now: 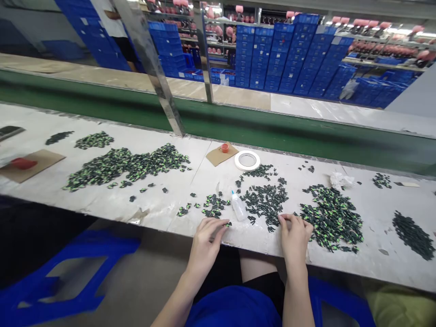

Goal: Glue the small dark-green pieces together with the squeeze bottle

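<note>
My left hand point(208, 236) rests on the near edge of the white worktable point(102, 204), fingertips pinched on a small dark-and-green part point(227, 223). My right hand point(294, 234) lies beside it with curled fingers touching small dark parts at the table edge. Between the hands lies a small clear glue bottle point(238, 208) on its side. Behind it spreads a heap of dark parts point(265, 200). A heap of green-and-dark parts point(332, 218) lies just right of my right hand.
A large pile of green-dark parts point(126, 165) lies to the left. A white tape roll point(247, 160) and a cardboard square with a red cap point(225, 148) sit farther back. A green conveyor belt point(306, 131) runs behind. Blue crates point(289, 54) are stacked beyond. A blue stool point(68, 272) stands at left.
</note>
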Demonstrator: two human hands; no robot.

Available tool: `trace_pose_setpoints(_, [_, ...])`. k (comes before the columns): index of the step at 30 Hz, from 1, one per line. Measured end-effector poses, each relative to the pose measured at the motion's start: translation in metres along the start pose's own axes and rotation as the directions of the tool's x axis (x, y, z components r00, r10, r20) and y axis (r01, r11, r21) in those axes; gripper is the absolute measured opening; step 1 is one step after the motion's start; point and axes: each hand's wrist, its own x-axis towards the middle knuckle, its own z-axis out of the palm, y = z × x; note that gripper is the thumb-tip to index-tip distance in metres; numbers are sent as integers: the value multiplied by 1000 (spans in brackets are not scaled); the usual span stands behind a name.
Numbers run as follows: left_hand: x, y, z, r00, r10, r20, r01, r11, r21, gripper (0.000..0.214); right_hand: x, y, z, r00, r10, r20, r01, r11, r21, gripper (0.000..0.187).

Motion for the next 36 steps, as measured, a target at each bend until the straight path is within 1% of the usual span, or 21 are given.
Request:
trace_pose_setpoints(2, [1,3,1,1000,-3,-9,2,1000,-18,15,3,-5,-4,999,33,-22,-32,999,38,58])
trace_pose_setpoints(5, [5,8,3,1000,7,-9,-8,999,-34,15,3,-17,-11,984,158,-83,-144,978,154,51])
trace_pose_setpoints(6, [7,11,3,1000,24,-4,-24,999,-37,16,1,-23,-13,978,190,-81,-170,963,209,48])
trace_pose_setpoints(7, [9,13,4,999,46,4,-46,998,-40,17,-2,-29,-15,977,204,-57,-182,945,270,44])
trace_pose_setpoints(9, [13,19,7,995,93,20,-92,995,-45,17,-9,-42,-17,983,174,52,-180,897,403,36])
trace_pose_setpoints(10, [14,22,8,993,112,25,-111,993,-47,17,-13,-49,-18,983,131,126,-176,865,469,32])
trace_pose_setpoints(12, [17,26,10,990,140,28,-139,989,-53,17,-22,-61,-17,966,31,258,-181,794,581,24])
trace_pose_setpoints(14, [19,30,12,987,160,29,-159,986,-60,18,-28,-70,-14,944,-22,330,-207,740,640,19])
trace_pose_setpoints(17, [20,33,13,982,187,26,-185,981,-66,18,-31,-76,-11,929,-15,369,-258,690,676,17])
trace_pose_setpoints(21, [19,34,13,976,214,26,-213,976,-50,19,-30,-78,-10,919,84,386,-348,635,690,15])
trace_pose_setpoints(24, [17,33,14,975,216,46,-214,976,-37,18,-29,-80,-8,900,140,412,-410,590,695,10])
trace_pose_setpoints(27, [16,34,15,980,185,79,-182,982,-47,17,-28,-81,-4,878,172,447,-461,559,689,10])
trace_pose_setpoints(30, [15,36,15,982,149,120,-140,987,-78,15,-27,-81,-2,865,194,463,-488,542,684,11])
trace_pose_setpoints(33, [15,36,14,979,126,163,-107,987,-122,15,-26,-82,-3,850,209,483,-515,518,683,9])
trace_pose_setpoints(36, [15,36,15,977,110,181,-79,982,-169,15,-26,-82,-4,830,223,510,-547,499,672,8])
